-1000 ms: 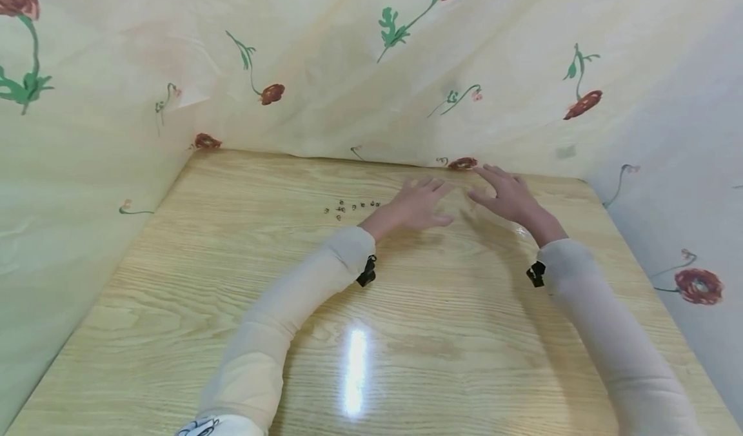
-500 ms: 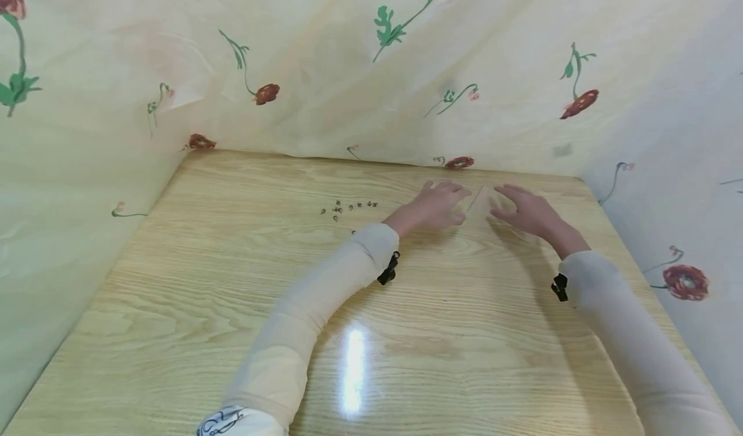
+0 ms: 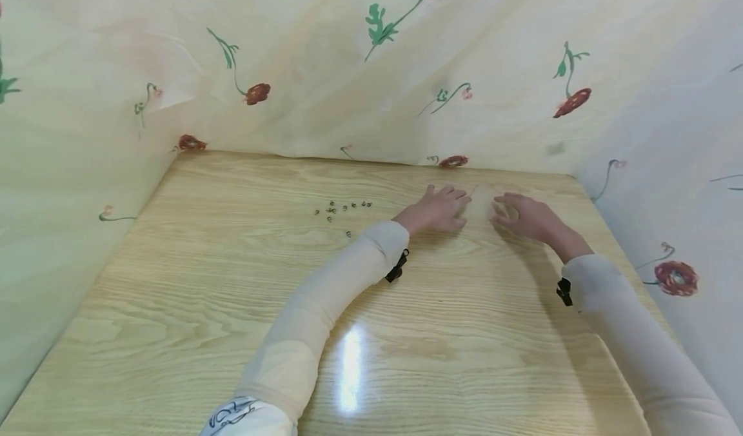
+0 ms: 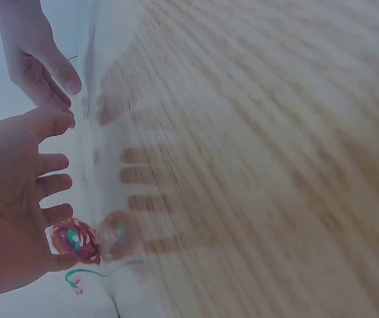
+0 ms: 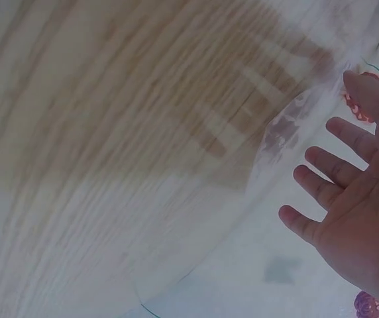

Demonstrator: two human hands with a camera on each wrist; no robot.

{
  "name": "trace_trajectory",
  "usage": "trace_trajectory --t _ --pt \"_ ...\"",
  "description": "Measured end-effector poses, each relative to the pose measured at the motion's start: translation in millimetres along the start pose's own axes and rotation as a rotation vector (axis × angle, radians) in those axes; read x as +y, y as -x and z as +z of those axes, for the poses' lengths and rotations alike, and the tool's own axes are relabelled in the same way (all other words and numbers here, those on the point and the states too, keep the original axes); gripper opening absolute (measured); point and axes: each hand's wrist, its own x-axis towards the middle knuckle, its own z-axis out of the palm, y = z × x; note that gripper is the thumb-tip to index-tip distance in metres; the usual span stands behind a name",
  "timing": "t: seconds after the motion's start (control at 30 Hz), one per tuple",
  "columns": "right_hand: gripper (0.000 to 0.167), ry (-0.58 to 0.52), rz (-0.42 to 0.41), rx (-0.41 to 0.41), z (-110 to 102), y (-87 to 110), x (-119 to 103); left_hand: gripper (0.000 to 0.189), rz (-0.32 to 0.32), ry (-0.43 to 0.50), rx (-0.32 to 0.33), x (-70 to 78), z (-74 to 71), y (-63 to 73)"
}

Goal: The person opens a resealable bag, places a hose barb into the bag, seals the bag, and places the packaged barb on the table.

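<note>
In the head view my left hand (image 3: 438,209) is at the far right part of the wooden table (image 3: 232,281), palm down with its fingers spread. My right hand (image 3: 525,218) stands a short gap to its right, fingers reaching toward the left. Between them lies a faint, see-through thing with a thin pale edge line (image 3: 473,191). The right wrist view shows a clear, shiny curved edge (image 5: 279,136) near the right fingers; what kind of thing it is I cannot tell. Both palms show with nothing gripped in the wrist views.
Several tiny dark pieces (image 3: 331,210) lie loose on the table left of the left hand, one (image 3: 349,234) closer to the left sleeve. A flower-printed cloth (image 3: 325,68) hangs along the table's back and sides. Light glares on the table (image 3: 351,368) near the front.
Both hands have moved right along the back of the table, the left one more. The right hand has also come slightly nearer. A tiny dark piece beside the left sleeve has come into sight.
</note>
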Motion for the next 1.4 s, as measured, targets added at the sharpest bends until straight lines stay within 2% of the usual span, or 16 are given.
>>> trace_trajectory --t 0.4,0.7,0.97,1.4 --pt "0.061 -0.03 -0.071 -0.015 5.7 -0.1 -4.1 0.061 -0.005 0.002 -0.081 -3.6 2.1 -7.3" --pt "0.057 -0.061 -0.135 -0.028 6.6 -1.9 -11.9 0.06 0.011 -0.031 -0.1 -6.0 1.1 -1.8" --pt "0.054 -0.04 -0.195 -0.016 9.3 -1.8 -22.9 0.057 0.033 -0.047 -0.116 -12.6 3.0 10.2" --pt "0.049 -0.007 -0.327 0.001 13.2 -5.5 -40.6 0.053 0.123 -0.119 -0.117 -19.5 2.7 46.1"
